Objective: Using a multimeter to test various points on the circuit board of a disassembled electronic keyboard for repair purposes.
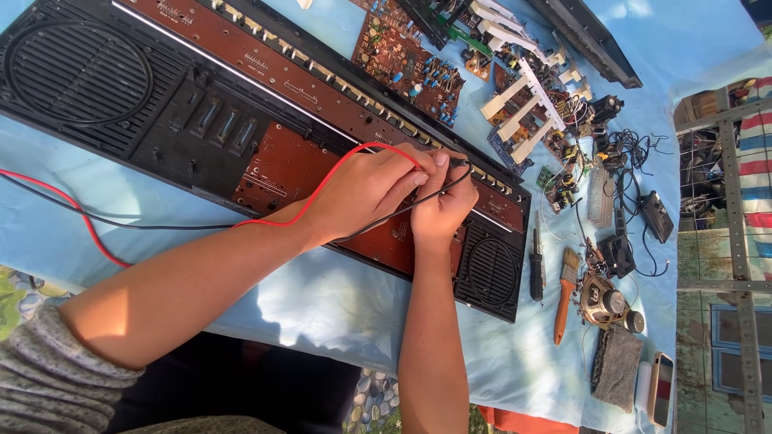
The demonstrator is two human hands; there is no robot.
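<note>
The brown circuit board lies bared inside a long black keyboard casing, which runs across the desk from ten o'clock to four o'clock. Both hands meet over the board's edge, close to the row of key contacts. The left hand has its grip pinched on the red lead; the right hand has its grip closed on the black lead. The tips themselves are hidden under the fingers, so I cannot tell which contacts they touch.

The hands sit knuckle to knuckle, so a small slip could bring the two tips together or bridge neighbouring contacts. Both leads trail off toward nine o'clock, across the casing and over the desk edge; a tug on them there would likely drag the tips off their spots.

At three o'clock lie a black screwdriver and an orange-handled brush, beside a small loose speaker. At one o'clock, loose circuit boards and tangled wires crowd the desk, where a sweeping forearm might snag them.
</note>
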